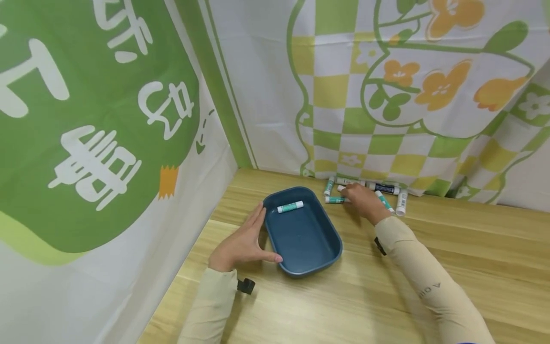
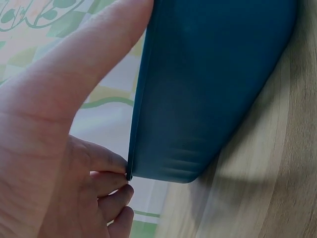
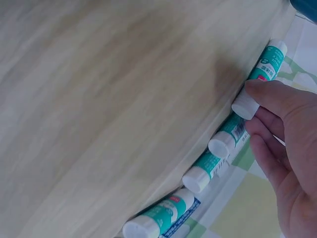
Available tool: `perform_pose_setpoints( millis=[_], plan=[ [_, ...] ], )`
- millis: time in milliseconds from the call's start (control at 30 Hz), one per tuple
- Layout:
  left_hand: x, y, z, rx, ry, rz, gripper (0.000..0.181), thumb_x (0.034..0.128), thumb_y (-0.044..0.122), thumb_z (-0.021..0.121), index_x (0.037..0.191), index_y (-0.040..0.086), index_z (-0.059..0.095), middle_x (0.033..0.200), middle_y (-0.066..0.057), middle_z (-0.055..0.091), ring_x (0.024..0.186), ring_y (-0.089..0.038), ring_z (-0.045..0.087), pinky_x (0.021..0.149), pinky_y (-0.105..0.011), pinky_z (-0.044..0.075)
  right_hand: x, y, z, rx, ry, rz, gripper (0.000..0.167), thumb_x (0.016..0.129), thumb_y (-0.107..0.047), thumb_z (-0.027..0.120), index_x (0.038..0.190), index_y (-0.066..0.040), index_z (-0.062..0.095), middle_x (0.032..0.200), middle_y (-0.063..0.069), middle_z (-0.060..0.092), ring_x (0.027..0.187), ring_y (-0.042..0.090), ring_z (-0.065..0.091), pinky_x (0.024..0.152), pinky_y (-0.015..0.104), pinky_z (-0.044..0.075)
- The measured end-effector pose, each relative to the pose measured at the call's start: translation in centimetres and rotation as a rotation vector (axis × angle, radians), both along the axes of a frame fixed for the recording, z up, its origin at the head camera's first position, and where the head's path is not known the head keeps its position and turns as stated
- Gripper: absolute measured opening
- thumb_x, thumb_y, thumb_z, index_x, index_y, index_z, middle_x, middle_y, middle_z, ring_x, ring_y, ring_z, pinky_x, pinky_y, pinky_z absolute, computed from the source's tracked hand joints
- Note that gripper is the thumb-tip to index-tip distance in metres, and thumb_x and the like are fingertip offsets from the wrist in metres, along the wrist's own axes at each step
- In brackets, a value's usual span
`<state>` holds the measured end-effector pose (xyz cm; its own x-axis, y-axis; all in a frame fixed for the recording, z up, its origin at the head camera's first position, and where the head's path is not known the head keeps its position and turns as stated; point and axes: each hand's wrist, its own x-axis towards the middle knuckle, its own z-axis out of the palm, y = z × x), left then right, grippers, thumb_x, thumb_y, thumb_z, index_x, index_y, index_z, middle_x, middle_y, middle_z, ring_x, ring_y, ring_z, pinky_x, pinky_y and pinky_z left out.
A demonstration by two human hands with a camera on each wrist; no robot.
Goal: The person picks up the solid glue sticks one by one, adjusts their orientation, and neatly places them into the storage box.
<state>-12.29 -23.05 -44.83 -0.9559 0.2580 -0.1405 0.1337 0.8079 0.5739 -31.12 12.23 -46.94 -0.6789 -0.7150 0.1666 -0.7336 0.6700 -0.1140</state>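
Note:
A dark blue rectangular tray stands on the table with one green-and-white glue stick lying inside at its far end. My left hand rests against the tray's left rim, thumb and fingers spread apart along it. In the left wrist view, fingertips touch the rim of the tray's outer wall. My right hand is among several glue sticks by the curtain. It pinches one glue stick between thumb and fingers, as the right wrist view shows; its middle is partly covered.
Several loose glue sticks lie near the table's back edge, including a dark blue-labelled one and a white one. A patterned curtain hangs behind them. A green-and-white cloth borders the table's left side.

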Motion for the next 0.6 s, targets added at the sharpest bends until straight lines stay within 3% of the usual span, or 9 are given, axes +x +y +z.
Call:
perform_pose_setpoints(
  millis=[400,600],
  plan=[
    [-1.5,-0.5,0.2,-0.008,0.022,-0.106,0.149,0.0675,0.065,0.093,0.171,0.007,0.003,0.18,-0.003,-0.009,0.167,-0.03,0.003,0.132,-0.055,0.025,0.6,1.2,0.9,-0.028,-0.053,0.021,0.008,0.092,-0.001,0.079,0.099,-0.001,0.076,0.097,0.015,0.076,0.089,0.03,0.072,0.078,0.046,0.062],
    [-1.9,-0.2,0.2,-0.003,0.016,-0.128,0.148,0.0673,0.063,0.095,0.171,0.007,0.004,0.18,-0.003,-0.008,0.168,-0.029,0.003,0.132,-0.054,0.024,1.2,1.5,3.0,-0.032,-0.039,0.009,0.007,0.094,-0.004,0.078,0.099,-0.002,0.075,0.095,0.014,0.074,0.084,0.026,0.07,0.073,0.042,0.061]
  ],
)
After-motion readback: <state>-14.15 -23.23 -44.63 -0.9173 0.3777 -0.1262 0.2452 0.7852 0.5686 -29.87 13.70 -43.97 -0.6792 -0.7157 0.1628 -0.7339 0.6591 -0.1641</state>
